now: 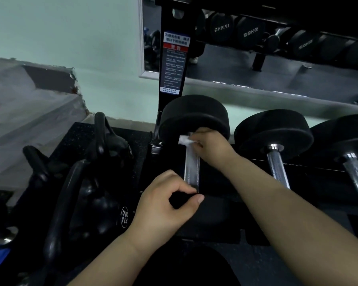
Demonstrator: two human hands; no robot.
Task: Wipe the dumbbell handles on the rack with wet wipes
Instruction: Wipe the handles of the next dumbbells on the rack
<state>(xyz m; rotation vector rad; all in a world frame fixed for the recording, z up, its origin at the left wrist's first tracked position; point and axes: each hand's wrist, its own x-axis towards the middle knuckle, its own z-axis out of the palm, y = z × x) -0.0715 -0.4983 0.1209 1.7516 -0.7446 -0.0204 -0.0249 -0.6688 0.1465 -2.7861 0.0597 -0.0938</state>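
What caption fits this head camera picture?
Right hand holds a wet wipe on a dumbbell handle; left hand grips the dumbbell's near end.

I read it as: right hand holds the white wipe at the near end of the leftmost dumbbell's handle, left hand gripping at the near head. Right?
Not quite. The head view shows the right hand holding the white wipe at the far end of the leftmost dumbbell's handle, against the far head, not the near end. The left hand does grip at the near head.
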